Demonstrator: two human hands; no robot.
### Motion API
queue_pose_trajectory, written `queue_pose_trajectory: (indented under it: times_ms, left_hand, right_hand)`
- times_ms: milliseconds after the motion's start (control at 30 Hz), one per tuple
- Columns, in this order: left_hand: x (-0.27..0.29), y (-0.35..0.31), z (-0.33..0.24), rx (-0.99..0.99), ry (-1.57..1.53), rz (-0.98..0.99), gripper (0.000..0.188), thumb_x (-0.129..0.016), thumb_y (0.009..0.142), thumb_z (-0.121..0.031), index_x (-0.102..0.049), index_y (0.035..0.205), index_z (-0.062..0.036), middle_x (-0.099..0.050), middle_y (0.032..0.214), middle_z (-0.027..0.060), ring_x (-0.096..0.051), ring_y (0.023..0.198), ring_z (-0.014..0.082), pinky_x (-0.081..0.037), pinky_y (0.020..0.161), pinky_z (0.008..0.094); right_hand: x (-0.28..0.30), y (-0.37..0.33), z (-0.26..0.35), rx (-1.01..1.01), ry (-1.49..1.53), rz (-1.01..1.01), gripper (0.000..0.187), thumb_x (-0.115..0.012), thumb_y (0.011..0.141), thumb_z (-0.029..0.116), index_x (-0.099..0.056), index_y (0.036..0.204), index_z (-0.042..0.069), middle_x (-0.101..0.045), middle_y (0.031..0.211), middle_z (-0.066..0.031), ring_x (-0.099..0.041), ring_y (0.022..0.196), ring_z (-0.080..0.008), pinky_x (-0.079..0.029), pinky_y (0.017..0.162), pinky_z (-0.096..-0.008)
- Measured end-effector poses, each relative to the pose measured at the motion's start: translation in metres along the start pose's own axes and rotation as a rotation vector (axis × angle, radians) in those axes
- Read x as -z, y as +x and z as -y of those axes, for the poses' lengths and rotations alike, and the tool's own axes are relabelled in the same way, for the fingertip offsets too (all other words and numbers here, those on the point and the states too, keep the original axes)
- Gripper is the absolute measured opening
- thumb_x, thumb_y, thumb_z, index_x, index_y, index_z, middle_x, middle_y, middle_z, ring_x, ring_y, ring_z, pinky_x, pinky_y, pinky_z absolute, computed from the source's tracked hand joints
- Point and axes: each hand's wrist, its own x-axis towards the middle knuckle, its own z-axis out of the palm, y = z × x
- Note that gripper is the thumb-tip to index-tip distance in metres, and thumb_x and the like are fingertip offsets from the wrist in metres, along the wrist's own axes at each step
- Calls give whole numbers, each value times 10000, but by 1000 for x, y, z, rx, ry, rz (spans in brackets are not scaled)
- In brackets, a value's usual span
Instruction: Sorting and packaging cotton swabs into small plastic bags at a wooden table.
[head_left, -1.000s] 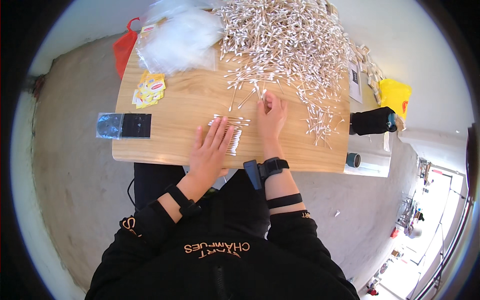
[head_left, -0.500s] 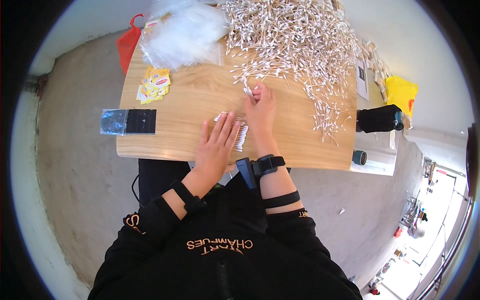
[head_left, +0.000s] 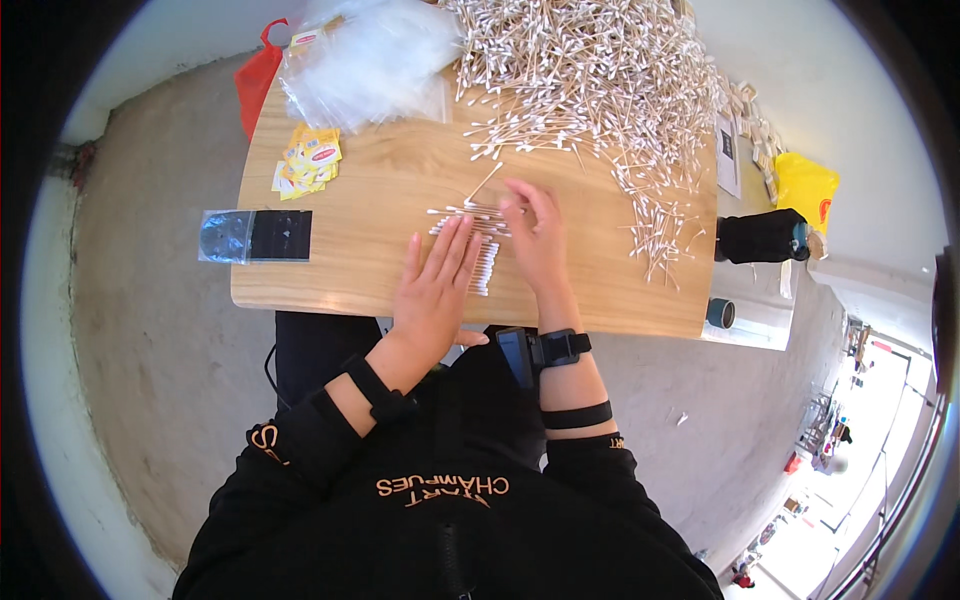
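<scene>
My left hand lies flat, fingers stretched, over a neat row of cotton swabs near the table's front edge. White tips of the row show to the right of its fingers; the rest is hidden beneath them. Several looser swabs lie at the far end of the row, by the left fingertips. One single swab points away at a slant just beyond them. My right hand is right beside these, fingers loosely bent and apart, with nothing visible in them.
A big heap of cotton swabs covers the table's far right. Clear plastic bags, yellow packets and a black-and-clear pouch lie along the left. A black-wrapped object and a dark cup stand past the right edge.
My right hand has moved back toward me and slightly right, and its pinch has loosened. The swabs it held now lie at the row's far end. My left hand has stayed in place.
</scene>
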Motion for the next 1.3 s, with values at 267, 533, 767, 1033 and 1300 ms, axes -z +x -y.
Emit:
queue_pose_trajectory:
  times_ms: [267,533,767,1033,1300]
  left_hand:
    - [7,27,-3,-53,76,23,1315,-806,448,-621,-243,1469,-12,-200,1555,125,-168,1450,243,-114,1171,492]
    - [1,30,10,-161,41,55,1320,-809,444,-624,-243,1472,-19,-191,1561,124,-163,1451,245,-110,1172,498]
    - [1,48,21,-250,-35,-33,1393,-794,399,-648,-199,1482,-5,-152,1571,146,-134,1461,270,-96,1167,507]
    - [9,72,20,-145,92,99,1456,-756,402,-722,-129,1495,7,-111,1582,142,-88,1470,253,-82,1170,511]
    - [15,58,27,-175,30,144,1417,-802,430,-641,-128,1494,8,-80,1584,153,-67,1473,264,-72,1163,532]
  right_hand:
    - [6,25,4,45,-208,56,295,-684,793,102,-672,1081,162,-536,955,-122,-559,917,-289,-479,796,-367]
    - [17,22,-15,-26,-308,-11,84,-706,766,130,-701,850,127,-562,961,-105,-566,907,-299,-477,758,-400]
    - [25,8,-18,13,6,-43,184,-537,883,50,-693,972,91,-585,973,-140,-574,914,-276,-467,810,-360]
    - [4,-25,-10,-153,294,-376,232,-486,944,81,-596,1140,22,-521,1118,-133,-513,1031,-238,-447,861,-333]
    - [6,-33,2,-108,165,-384,223,-619,836,2,-621,1057,35,-518,1051,-117,-527,988,-210,-463,794,-308]
